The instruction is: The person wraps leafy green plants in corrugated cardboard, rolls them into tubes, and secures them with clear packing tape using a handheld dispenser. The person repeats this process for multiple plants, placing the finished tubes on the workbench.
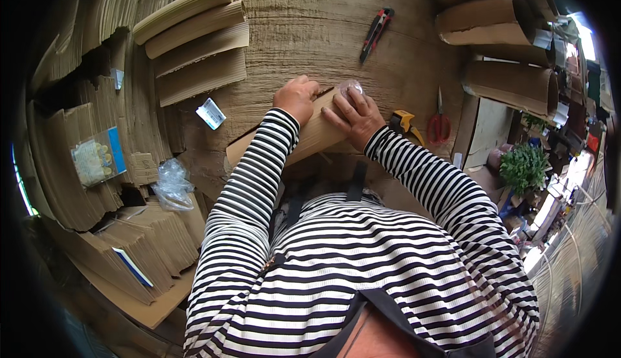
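Observation:
A curled piece of corrugated cardboard (310,139) lies slantwise at the near edge of the wooden table, close to my body. My left hand (297,98) grips its far edge, with the fingertips bent over it. My right hand (356,118) presses on its right end, fingers spread across the surface. Something wrapped in clear plastic (350,86) shows at that end, under and beyond my right fingers; what it holds cannot be made out. To the right of my right hand lie a yellow and black hand tool (403,121) and red-handled scissors (439,125).
A red and black utility knife (376,34) lies farther back on the wooden tabletop (301,28). Curled cardboard pieces (204,62) and a small printed packet (211,113) are at left. Stacked cardboard (73,164) borders the left side; cardboard rolls (509,84) line the right.

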Available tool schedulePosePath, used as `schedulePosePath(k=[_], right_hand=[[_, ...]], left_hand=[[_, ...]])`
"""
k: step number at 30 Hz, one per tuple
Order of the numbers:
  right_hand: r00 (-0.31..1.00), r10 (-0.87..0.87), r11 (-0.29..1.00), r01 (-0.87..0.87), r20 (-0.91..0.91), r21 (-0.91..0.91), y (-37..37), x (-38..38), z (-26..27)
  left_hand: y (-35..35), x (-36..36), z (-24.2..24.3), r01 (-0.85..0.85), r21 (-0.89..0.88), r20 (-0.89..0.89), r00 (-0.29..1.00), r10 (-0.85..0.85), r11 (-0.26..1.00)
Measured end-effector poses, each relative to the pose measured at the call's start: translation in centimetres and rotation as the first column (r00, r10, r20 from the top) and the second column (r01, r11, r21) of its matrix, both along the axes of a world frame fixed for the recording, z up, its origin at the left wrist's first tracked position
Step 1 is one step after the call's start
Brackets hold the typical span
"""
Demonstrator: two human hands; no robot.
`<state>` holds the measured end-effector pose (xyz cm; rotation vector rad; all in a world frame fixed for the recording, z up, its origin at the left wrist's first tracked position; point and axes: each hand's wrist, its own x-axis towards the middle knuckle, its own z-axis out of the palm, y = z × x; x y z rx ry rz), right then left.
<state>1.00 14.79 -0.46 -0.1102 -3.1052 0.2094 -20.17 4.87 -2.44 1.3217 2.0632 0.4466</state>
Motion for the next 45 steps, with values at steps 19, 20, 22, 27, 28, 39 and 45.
schedulePosePath(k=[19,20,22,27,28,39,45], right_hand=[[0.963,-0.217,0.933,0.157,-0.16,-0.323,-0.6,7.3,3.0],[0.947,-0.293,0.907,0.231,-0.133,-0.353,0.1,9.5,4.0],[0.826,-0.556,0.787,0.559,0.091,-0.26,1.7,14.3,4.6],[0.456,-0.551,0.569,0.818,0.699,-0.086,3.8,20.3,1.8],[0.449,-0.576,0.592,0.806,0.683,-0.031,3.7,20.3,0.9],[0.632,-0.622,0.41,0.766,0.461,-0.495,5.0,22.3,1.9],[0.748,-0.362,-0.186,0.527,0.557,-0.829,2.7,15.2,10.2]], left_hand=[[-2.4,9.0,6.5,0.027,-0.109,-0.216,0.975,-0.05,0.994],[-3.1,9.9,6.2,0.018,-0.083,-0.259,0.965,-0.038,0.996],[-3.3,11.5,6.3,-0.001,-0.087,-0.304,0.952,-0.026,0.996],[-4.2,14.2,6.2,0.022,-0.032,-0.37,0.928,-0.032,0.999],[-4.5,14.7,6.0,0.025,-0.025,-0.376,0.926,-0.033,0.999],[-5.9,16.7,5.9,0.008,0.069,-0.384,0.923,0.019,0.998],[-6.8,16.2,4.1,0.038,0.106,-0.385,0.923,0.005,0.994]])
